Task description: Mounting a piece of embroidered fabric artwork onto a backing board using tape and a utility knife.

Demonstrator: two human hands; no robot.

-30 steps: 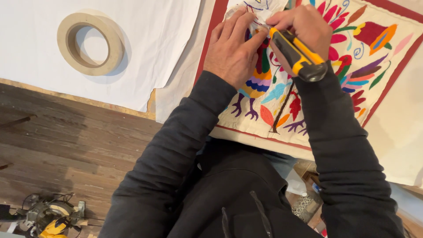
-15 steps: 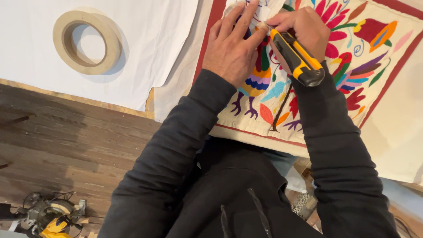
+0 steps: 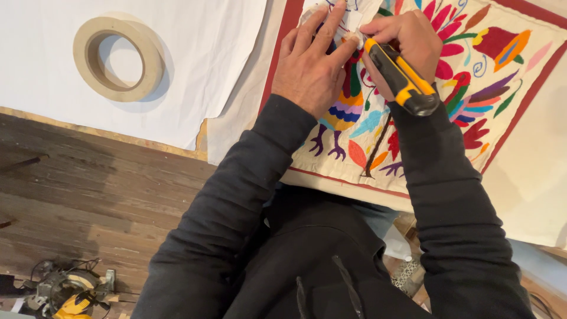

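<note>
An embroidered cloth [image 3: 496,77] with bright birds and flowers and a red border lies on a white-covered table. My left hand [image 3: 313,65] presses flat on it, fingers spread, beside a small pale piece [image 3: 352,23] on the cloth's upper part. My right hand [image 3: 407,44] grips a yellow and black utility knife [image 3: 398,77], its tip pointed at that piece next to my left index finger. The blade itself is hidden by my fingers.
A wide roll of beige tape [image 3: 118,58] lies on the white sheet [image 3: 207,71] at the left. The table edge [image 3: 106,133] runs along a dark wooden floor [image 3: 88,189]. A yellow and black circular saw [image 3: 68,292] sits on the floor at bottom left.
My left hand's fingers have spread and flattened more on the cloth. The knife stays at the same spot; the view has shifted slightly.
</note>
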